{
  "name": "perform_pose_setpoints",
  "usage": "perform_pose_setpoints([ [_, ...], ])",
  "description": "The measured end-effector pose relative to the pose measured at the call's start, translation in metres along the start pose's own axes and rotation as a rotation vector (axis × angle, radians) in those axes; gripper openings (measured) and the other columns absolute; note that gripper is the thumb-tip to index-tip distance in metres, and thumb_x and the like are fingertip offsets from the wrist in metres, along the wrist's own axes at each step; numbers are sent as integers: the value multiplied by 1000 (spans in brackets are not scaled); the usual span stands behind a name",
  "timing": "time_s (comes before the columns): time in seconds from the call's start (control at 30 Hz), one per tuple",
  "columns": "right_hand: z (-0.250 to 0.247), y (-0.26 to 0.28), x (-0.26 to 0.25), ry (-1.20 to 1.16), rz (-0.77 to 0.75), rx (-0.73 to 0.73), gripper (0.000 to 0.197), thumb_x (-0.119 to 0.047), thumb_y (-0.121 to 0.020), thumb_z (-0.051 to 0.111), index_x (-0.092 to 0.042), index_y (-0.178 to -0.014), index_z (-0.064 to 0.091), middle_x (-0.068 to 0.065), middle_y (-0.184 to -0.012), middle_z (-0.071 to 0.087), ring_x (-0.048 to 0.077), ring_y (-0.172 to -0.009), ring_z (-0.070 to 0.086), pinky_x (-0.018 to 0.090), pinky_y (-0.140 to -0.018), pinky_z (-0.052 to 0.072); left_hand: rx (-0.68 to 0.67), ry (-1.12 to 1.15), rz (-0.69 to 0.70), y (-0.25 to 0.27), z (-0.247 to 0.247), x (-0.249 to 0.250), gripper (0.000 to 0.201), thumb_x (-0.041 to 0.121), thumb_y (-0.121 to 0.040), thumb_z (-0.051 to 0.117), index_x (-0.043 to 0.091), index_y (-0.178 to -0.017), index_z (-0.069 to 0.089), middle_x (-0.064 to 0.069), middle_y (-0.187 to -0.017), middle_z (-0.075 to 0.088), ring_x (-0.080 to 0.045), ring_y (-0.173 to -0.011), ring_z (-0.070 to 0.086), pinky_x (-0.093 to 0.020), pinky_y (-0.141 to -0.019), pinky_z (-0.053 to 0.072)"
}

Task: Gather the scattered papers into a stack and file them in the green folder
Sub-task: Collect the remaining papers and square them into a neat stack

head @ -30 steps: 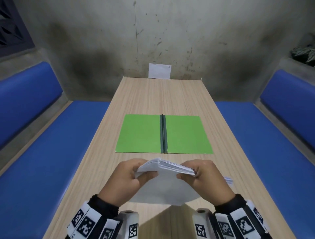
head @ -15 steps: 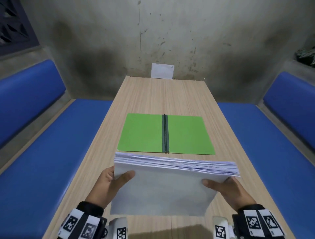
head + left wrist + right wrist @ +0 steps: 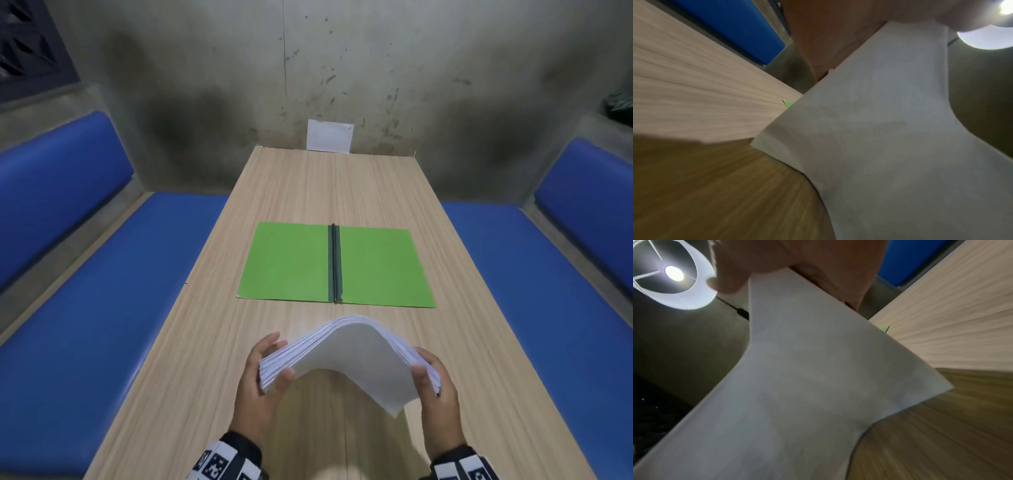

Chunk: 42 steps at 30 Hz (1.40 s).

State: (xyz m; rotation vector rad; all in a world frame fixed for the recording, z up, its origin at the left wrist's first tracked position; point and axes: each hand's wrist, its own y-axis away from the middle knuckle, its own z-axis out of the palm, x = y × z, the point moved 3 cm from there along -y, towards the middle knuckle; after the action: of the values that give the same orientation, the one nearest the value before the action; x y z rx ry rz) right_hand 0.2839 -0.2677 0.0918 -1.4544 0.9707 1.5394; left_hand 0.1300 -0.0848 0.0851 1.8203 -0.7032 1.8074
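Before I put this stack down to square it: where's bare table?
Bare wood lies between the folder and the wall, and in the strip between folder and hands. The stack, held by both hands, crowds the near end.

1. A long wooden table (image 3: 329, 192) is running away from the viewer to a stained grey concrete wall (image 3: 342, 68).
2. Blue padded benches (image 3: 102, 308) are flanking it on both sides, with blue backrests (image 3: 589, 185).
3. A dark vent grille (image 3: 27, 51) is sitting upper left.
4. A white card (image 3: 329, 135) is leaning against the wall.
5. A round ceiling lamp (image 3: 674, 274) is glowing overhead.
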Motion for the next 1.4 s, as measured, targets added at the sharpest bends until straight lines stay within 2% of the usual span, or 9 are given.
perform_pose_setpoints([
  [0.13, 2, -10, 2, -55, 8, 119, 30, -56, -73, 56, -27, -79, 62, -5, -87, 66, 8, -76, 59, 13, -61, 46, 128, 63, -16, -8, 6, 7, 73, 84, -51, 54, 37, -107, 57, 11, -106, 66, -3, -103, 59, -19, -85, 47],
  [0.3, 3, -15, 2, -126, 63, 208, 23, -46, -72, 68, -25, -62, 65, -10, -67, 62, 10, -67, 56, 22, -57, 44, 285, 141, -121, -20, 12, 8, 6, 25, -85, 62, 25, -88, 66, 5, -98, 66, -23, -94, 59, -33, -74, 48],
  [0.4, 1, -20, -5, -135, 60, 224, 22, -16, -88, 57, -16, -66, 57, -3, -71, 56, 14, -66, 50, 24, -56, 38, 316, 183, -123, -26, 11, 16, 12, 16, -88, 57, 19, -82, 66, 5, -91, 66, -17, -81, 58, -23, -60, 47],
  [0.63, -4, -10, 10, 92, -21, 69, 40, -51, -59, 77, -32, -87, 57, -6, -96, 60, 13, -87, 58, 21, -67, 50, 371, 194, -153, -31, 5, 11, 13, 15, -87, 58, 18, -77, 66, 4, -89, 67, -18, -87, 58, -29, -70, 45],
  [0.77, -7, -5, 22, 114, 14, 15, 35, -1, -76, 71, -29, -90, 54, 4, -96, 61, 28, -92, 58, 20, -63, 51, 340, 133, -102, -31, 5, 12, 4, 19, -84, 63, 23, -85, 63, 9, -95, 62, -17, -92, 56, -33, -79, 45],
  [1.03, -8, -11, 25, -29, 111, 51, 19, -5, -82, 64, -23, -89, 65, 8, -96, 69, 24, -91, 62, 25, -72, 47, 343, 71, -73, -34, 1, 9, 10, 12, -82, 64, 20, -86, 60, 14, -93, 58, -13, -98, 52, -24, -79, 40],
  [1.23, -6, -12, 17, -47, 94, 59, 21, -4, -85, 61, -25, -88, 62, 1, -91, 67, 17, -85, 61, 24, -68, 46, 123, 71, -21, -34, 2, 4, 75, 65, -49, 72, 38, -115, 49, 19, -113, 56, -23, -116, 53, -47, -98, 45],
  [1.3, -7, -14, 15, -72, 100, 67, 17, -5, -85, 60, -21, -90, 61, -2, -87, 65, 13, -81, 60, 23, -65, 45, 52, -78, 18, -32, 2, -2, 76, 48, -56, 76, 40, -123, 41, 20, -121, 52, -15, -120, 49, -38, -101, 41],
  [1.4, -6, -17, 16, -78, 110, 62, 16, -6, -86, 60, -20, -94, 61, -2, -90, 67, 16, -83, 61, 24, -64, 46, 57, -168, 26, -33, 2, -8, 44, 14, -83, 64, 54, -92, 50, 10, -108, 60, -22, -105, 57, -26, -83, 49],
])
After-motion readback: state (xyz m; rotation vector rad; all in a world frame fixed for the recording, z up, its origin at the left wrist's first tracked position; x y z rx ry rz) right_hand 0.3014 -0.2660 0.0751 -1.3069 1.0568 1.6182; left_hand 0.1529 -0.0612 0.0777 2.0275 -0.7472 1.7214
